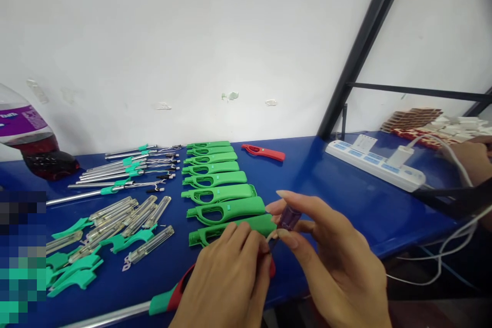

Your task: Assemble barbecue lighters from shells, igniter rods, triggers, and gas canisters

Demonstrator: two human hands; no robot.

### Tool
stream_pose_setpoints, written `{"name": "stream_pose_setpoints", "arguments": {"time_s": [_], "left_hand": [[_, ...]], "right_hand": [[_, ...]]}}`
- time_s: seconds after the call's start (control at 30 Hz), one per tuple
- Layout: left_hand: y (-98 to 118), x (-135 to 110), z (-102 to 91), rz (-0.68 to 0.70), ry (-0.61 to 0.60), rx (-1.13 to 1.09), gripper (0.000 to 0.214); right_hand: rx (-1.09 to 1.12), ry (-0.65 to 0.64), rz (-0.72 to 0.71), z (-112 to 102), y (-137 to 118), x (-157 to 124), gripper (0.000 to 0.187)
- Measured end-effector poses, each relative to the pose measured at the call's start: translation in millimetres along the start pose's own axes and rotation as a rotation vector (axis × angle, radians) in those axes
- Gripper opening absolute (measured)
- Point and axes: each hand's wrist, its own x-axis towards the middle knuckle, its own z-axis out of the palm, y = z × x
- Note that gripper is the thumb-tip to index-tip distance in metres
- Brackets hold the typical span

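My right hand (330,256) pinches a small purple translucent part (288,217) between thumb and fingers, just above the blue table's front edge. My left hand (230,277) lies curled over a long lighter (165,301) with a red and green body and a metal tube that runs off to the lower left; its fingertips meet the purple part. Right behind the hands lies a row of several green plastic lighter shells (217,184), stacked side by side toward the wall.
Metal tubes with teal collars (126,171), clear fuel cells and teal triggers (115,228) cover the table's left. A red shell (265,152) lies by the wall. A soda bottle (34,143) lies at far left. A white power strip (374,164) and another person's hand (474,159) are at right.
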Motion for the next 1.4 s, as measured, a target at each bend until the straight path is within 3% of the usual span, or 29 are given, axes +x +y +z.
{"name": "stream_pose_setpoints", "arguments": {"time_s": [0.23,0.5,0.63,0.73,0.97,1.4], "left_hand": [[5,-3,-4.2,-0.038,-0.014,-0.018,0.018],[-1,-17,-7.3,-0.003,-0.030,-0.032,0.022],[-5,-20,-6.1,0.012,-0.015,-0.050,0.033],[-5,-21,-4.6,0.017,0.004,-0.041,0.029],[-5,-19,-3.6,-0.009,-0.033,-0.071,0.032],[-8,-20,-2.3,-0.027,-0.026,-0.123,0.027]], "right_hand": [[0.061,-0.007,0.055,6,-1,-4,0.061],[0.034,0.021,0.023,10,3,-3,0.057],[-0.009,0.024,0.071,9,2,-4,0.056],[-0.028,-0.001,0.117,7,0,-5,0.058],[0.047,-0.004,-0.001,16,-2,-3,0.055],[0.099,0.089,0.045,21,4,-6,0.042]]}}
